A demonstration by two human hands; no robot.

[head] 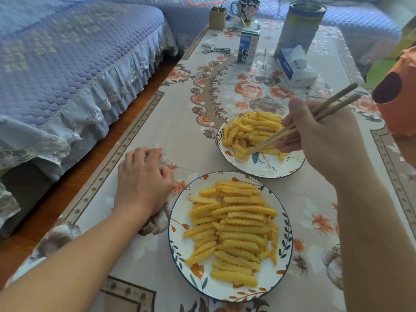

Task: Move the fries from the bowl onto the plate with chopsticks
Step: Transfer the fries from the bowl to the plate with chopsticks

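Two floral dishes hold crinkle-cut fries. The far one is the bowl, with a heap of fries in it. The near one is the plate, with several fries laid across it. My right hand grips a pair of wooden chopsticks over the bowl. Their tips are down among the fries at the bowl's near left, touching one fry. My left hand rests on the tablecloth left of the plate, fingers loosely curled, holding nothing.
At the table's far end stand a milk carton, a tissue box, a tall tin, a mug and a small box. A blue sofa runs along the left. An orange object sits at the right edge.
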